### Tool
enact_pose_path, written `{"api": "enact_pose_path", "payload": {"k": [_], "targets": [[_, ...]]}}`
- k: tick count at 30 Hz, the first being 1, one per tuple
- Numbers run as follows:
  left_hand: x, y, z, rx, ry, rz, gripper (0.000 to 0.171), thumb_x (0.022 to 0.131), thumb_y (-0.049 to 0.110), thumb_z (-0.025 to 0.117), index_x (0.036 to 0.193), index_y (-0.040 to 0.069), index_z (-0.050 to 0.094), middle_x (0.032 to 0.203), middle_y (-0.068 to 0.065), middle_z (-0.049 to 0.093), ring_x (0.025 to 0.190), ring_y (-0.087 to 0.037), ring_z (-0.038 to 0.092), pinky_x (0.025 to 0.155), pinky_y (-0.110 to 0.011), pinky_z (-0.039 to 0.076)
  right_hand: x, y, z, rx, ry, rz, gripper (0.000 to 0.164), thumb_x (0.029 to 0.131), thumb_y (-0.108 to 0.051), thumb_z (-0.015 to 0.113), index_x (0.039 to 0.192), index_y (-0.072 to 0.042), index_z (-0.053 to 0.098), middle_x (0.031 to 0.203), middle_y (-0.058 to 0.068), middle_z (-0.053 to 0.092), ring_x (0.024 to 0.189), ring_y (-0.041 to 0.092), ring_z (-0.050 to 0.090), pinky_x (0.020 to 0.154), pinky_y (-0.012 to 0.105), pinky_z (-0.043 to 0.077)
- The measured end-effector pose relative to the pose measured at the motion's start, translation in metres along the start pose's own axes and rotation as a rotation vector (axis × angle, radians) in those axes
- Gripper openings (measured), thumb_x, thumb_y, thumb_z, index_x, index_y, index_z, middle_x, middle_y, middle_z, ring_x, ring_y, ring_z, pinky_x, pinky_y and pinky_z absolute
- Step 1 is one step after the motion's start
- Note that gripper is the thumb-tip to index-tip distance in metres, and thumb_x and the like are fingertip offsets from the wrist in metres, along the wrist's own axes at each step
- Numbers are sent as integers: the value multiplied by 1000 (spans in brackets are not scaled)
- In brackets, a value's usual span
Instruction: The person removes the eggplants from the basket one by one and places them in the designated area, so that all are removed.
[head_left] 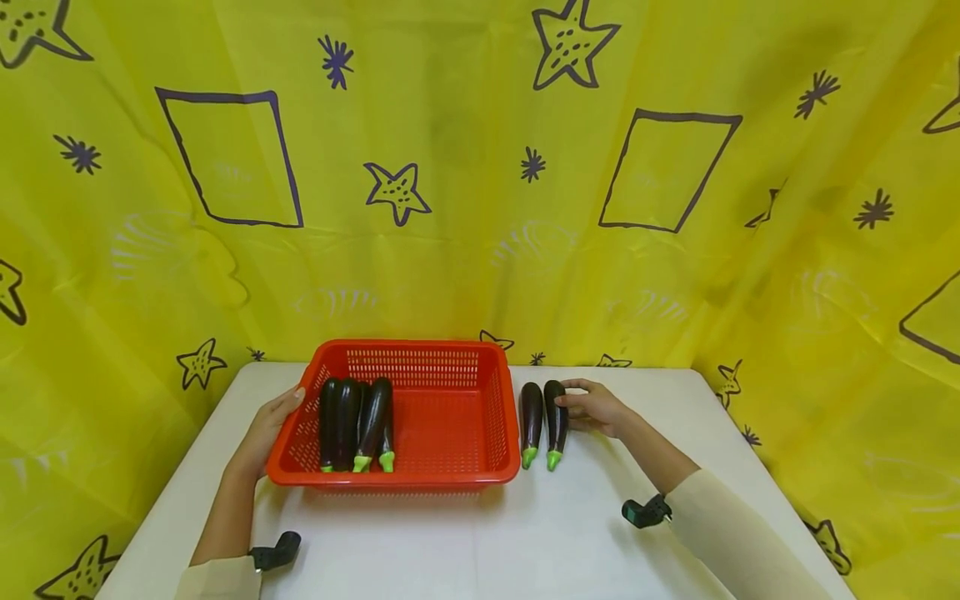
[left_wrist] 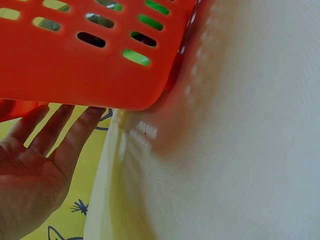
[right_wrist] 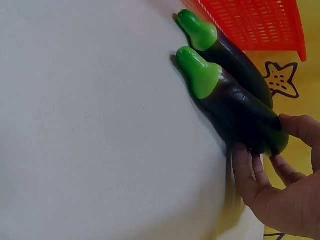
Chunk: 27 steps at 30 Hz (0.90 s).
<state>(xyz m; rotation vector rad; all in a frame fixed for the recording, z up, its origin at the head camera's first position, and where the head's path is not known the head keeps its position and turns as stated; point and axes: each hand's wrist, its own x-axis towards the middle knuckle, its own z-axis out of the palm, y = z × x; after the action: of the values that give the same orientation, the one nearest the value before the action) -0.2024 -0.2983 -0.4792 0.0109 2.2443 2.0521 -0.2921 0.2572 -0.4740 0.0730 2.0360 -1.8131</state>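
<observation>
A red plastic basket [head_left: 450, 477] stands on the white table, with several dark eggplants [head_left: 348, 423] with green stem ends lying in its left part. At the basket's left side, my left hand [head_left: 272, 425] holds the rim, thumb on top and fingers against the outside, as the left wrist view shows the fingers [left_wrist: 80, 130] along the red wall. To the right of the basket lie two eggplants side by side. My right hand [head_left: 596, 408] grips the outer eggplant [right_wrist: 240, 112] near its rounded far end, thumb on one side and fingers on the other. The inner eggplant [head_left: 532, 421] lies between it and the basket.
A yellow curtain [head_left: 465, 275] with drawn stars and frames hangs behind and beside the table [head_left: 420, 550]. A small black device is strapped at each wrist, over the sleeves [head_left: 738, 525].
</observation>
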Motion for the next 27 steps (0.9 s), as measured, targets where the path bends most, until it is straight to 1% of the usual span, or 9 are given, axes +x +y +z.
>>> {"api": "enact_pose_path", "payload": {"k": [6,13,16,21,27], "targets": [[0,0,0,-1,-2,1,71,114,48,35,168,5,18,160,-31,37,110,-3,66,92,-38,60,0,-1,6,-76,45,-28,56,99,-4,69,147,11,45,106,14,73,84,16,70,75,31,62],[-1,1,1,1,0,4,71,114,48,36,168,4,18,159,-30,39,109,-3,67,91,-37,60,3,1,11,-112,105,-27,54,98,-3,70,145,13,47,103,14,74,80,14,70,73,29,62],[0,1,1,-1,1,9,71,114,48,36,167,4,19,158,-30,40,108,-3,67,91,-37,60,3,1,12,-133,113,-32,55,97,-3,71,144,14,48,101,14,74,79,14,70,71,28,62],[-1,1,0,-1,3,12,72,114,48,37,167,3,19,157,-28,43,108,-3,67,91,-37,60,1,-1,14,-147,115,-41,57,97,-3,71,145,15,47,104,12,73,77,11,68,73,27,62],[-1,2,0,-5,10,12,72,114,48,37,167,3,20,154,-27,46,107,-3,67,91,-36,60,-1,-2,15,-153,119,-38,58,96,-2,71,146,15,46,97,8,72,73,9,65,74,27,62]]}}
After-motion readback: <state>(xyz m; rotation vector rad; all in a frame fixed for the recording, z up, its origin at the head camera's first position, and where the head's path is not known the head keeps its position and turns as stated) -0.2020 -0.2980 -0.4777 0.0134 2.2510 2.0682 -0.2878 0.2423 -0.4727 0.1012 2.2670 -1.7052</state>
